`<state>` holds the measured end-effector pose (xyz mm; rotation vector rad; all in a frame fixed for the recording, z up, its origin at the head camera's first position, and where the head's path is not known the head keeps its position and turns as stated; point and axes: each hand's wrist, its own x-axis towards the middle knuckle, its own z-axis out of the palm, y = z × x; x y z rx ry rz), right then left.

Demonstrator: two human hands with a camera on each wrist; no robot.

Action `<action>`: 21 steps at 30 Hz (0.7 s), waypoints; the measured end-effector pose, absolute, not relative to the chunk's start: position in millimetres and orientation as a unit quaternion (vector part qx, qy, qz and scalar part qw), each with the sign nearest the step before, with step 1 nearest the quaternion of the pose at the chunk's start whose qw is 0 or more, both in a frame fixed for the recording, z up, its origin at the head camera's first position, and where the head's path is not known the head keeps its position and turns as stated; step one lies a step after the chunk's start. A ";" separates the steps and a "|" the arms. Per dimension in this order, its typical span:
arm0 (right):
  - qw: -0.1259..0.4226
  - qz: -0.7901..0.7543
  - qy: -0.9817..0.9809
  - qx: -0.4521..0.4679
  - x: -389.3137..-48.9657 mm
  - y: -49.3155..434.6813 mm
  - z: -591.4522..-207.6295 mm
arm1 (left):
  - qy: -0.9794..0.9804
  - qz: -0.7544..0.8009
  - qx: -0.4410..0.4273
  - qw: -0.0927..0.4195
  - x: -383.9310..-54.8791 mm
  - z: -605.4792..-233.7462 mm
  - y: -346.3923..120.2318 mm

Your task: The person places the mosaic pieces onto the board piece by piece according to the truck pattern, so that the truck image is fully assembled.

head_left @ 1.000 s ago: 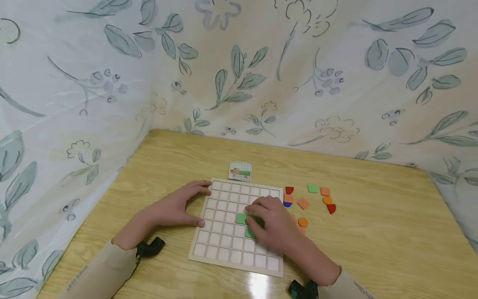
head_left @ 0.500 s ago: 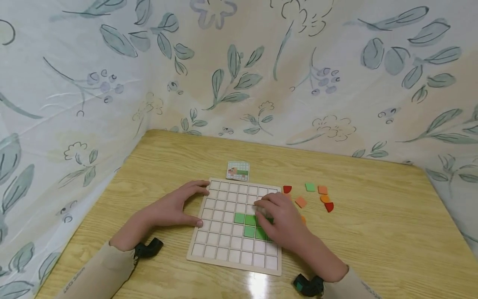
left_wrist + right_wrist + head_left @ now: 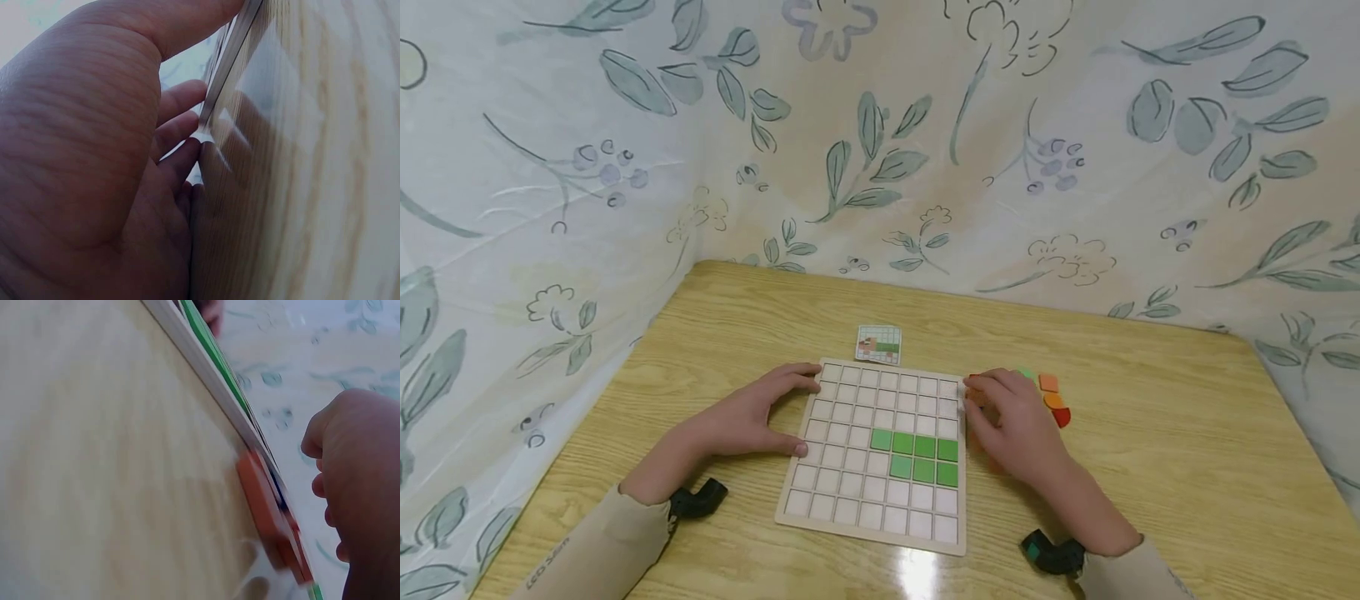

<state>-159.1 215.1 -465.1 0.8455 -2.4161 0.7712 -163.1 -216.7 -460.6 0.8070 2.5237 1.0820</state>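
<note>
This looks like a screened-off corner — whether in a home or a studio cannot be told — with a wood-grain table (image 3: 1165, 467), and cloth (image 3: 760, 225) printed with leaves and flowers hanging behind the table and to its left.

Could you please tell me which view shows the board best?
The head view: it shows the board from above, with its grid and green tiles. The left wrist view shows only a narrow edge; the right wrist view, a slanting side edge.
</note>
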 end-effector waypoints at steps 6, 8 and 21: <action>0.243 0.259 -0.894 0.272 -172.4 247.5 -465.5 | 0.873 0.376 0.277 0.140 -162.3 -460.5 -217.9; 0.250 0.255 -0.898 0.258 -176.2 258.0 -465.4 | 0.873 0.377 0.277 0.140 -162.0 -460.4 -218.0; 0.216 0.241 -0.922 0.214 -184.6 286.3 -470.3 | 0.872 0.375 0.283 0.137 -162.8 -461.4 -216.9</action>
